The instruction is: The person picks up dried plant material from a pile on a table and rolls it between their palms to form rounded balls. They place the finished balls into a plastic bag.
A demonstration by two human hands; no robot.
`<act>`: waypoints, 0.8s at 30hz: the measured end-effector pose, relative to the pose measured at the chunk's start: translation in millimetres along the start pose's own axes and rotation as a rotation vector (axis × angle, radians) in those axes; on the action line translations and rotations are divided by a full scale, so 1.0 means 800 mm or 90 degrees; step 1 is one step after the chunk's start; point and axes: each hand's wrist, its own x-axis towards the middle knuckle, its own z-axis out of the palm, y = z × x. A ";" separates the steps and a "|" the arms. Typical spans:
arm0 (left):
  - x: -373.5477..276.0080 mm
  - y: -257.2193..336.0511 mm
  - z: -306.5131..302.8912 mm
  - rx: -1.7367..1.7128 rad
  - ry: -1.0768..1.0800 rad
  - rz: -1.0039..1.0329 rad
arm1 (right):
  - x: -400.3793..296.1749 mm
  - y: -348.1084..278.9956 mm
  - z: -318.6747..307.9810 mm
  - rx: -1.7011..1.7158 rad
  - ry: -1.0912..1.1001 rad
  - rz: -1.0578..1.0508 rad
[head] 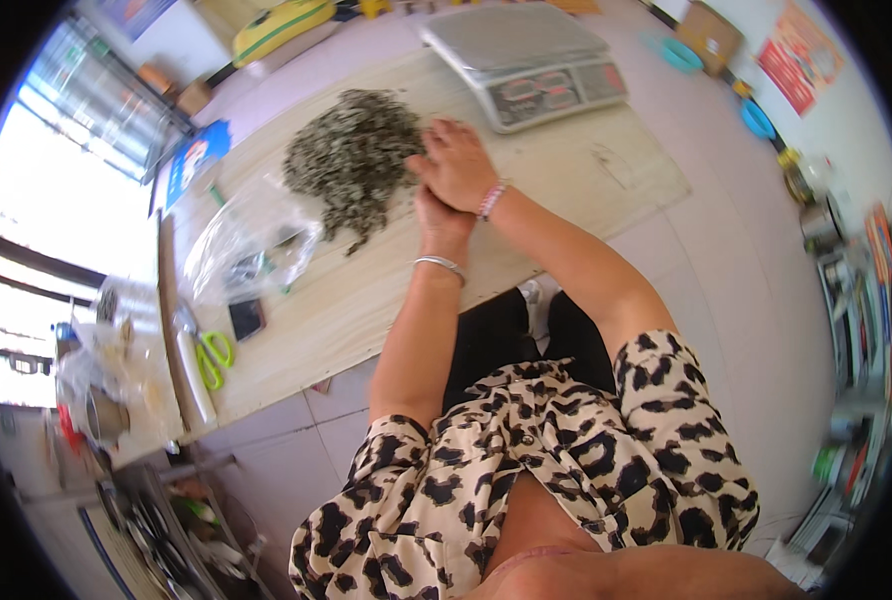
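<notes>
A heap of dried grey-green leaves lies loosely spread on the wooden tabletop. At the heap's right edge my right hand crosses over my left hand, thumb apart from its fingers and no object visible in it. The left hand's fingers are mostly hidden beneath the right hand, so what they hold cannot be seen. A beaded bracelet circles the right wrist; a silver bangle is on the left. Left of the heap lies a crumpled clear plastic bag.
A digital scale stands at the far right of the table. Near the left edge are a dark phone, green-handled scissors and a white roll. Several plastic bags fill the left side. Shelving lines the right wall.
</notes>
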 end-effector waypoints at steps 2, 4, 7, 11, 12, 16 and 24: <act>0.003 -0.001 -0.004 0.007 0.029 0.009 | 0.003 0.004 0.008 -0.045 -0.025 0.005; 0.006 -0.001 -0.008 -0.035 0.001 0.018 | -0.002 0.002 0.007 -0.065 -0.020 -0.012; 0.010 -0.001 -0.018 -0.105 -0.039 0.025 | -0.005 -0.011 0.021 0.044 -0.088 -0.034; 0.027 -0.002 -0.055 -0.084 -0.145 0.042 | 0.001 -0.001 0.039 -0.044 -0.089 -0.058; 0.022 -0.001 -0.037 -0.078 -0.092 0.020 | 0.011 0.023 0.044 -0.059 -0.084 -0.052; 0.008 0.000 -0.002 -0.098 0.019 -0.030 | 0.028 0.036 0.026 -0.038 -0.055 0.026; 0.006 0.002 -0.022 -0.152 0.015 0.029 | -0.013 0.006 0.030 0.119 -0.162 0.004</act>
